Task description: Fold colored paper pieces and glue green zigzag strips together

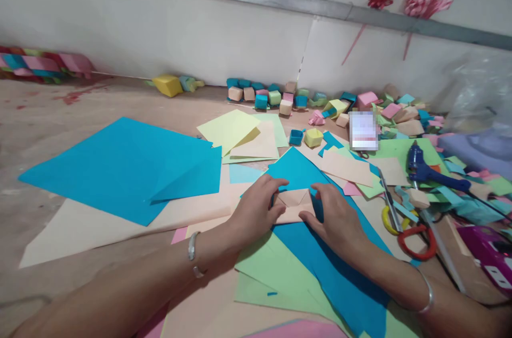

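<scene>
A small folded piece of peach paper [294,207] lies near the middle, over blue paper [340,263]. My left hand [258,204] grips its left end, thumb at the near edge and fingers at the far edge. At its right end my right hand [336,212] holds it the same way, with curved fingers and the thumb on the near corner. Triangular creases show on the paper between my hands. Green sheets [280,274] spread below, close to my wrists.
Large blue sheets [120,167] lie at left. Red-handled scissors [418,242], a blue glue gun [424,170] and a magenta object [486,252] are at right. Small paper boxes [262,101] and scraps line the wall. A blurred bright rectangle [364,130] stands behind my right hand.
</scene>
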Motion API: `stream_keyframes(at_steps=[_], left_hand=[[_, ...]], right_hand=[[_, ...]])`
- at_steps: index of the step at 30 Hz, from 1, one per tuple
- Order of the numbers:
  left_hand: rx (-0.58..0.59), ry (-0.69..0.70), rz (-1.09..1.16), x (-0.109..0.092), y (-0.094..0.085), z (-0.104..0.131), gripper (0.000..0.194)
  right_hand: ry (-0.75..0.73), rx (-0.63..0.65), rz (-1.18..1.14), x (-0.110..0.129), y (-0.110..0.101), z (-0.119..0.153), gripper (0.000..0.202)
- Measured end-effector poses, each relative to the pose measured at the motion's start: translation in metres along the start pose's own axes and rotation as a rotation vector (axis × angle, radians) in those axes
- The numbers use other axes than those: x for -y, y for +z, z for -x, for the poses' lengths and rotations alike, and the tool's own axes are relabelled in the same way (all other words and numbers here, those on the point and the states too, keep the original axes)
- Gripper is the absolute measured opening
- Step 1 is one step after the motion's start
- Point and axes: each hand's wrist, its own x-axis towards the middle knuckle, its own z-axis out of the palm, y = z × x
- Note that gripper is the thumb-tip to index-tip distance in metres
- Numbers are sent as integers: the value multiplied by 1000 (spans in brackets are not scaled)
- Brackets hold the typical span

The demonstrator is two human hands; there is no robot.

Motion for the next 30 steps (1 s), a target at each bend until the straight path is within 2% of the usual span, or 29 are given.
stream_keyframes(at_steps=[3, 5, 10, 14, 17, 20, 24, 26, 30], left_hand=[[33, 15, 46, 2, -1, 0, 30], [12, 44, 83, 2, -2, 0, 24], [-68, 65, 205, -5, -11, -2, 14], [-65, 85, 318, -9, -16, -2, 21], [17, -57, 385, -8, -13, -1, 32], [68, -193, 503, -7, -8, -1, 25], [84, -253, 687, -6, -5, -3, 21], [81, -283, 700, -6, -3, -4, 11], [88, -294, 715, -7, -1, -3, 12]], right_hand=[[26, 8, -134, -4, 0, -2, 59], [77, 41, -282, -5, -2, -4, 58], [194, 86, -595, -2, -12, -9, 18], [208, 102, -641, 1, -17, -11, 12], [200, 111, -675, 3, -19, -12, 16], [185, 116, -734, 4, -19, -12, 17], [250, 151, -812, 6, -19, -11, 24], [318, 184, -854, 8, -20, -11, 27], [396, 216, -901, 12, -22, -10, 26]])
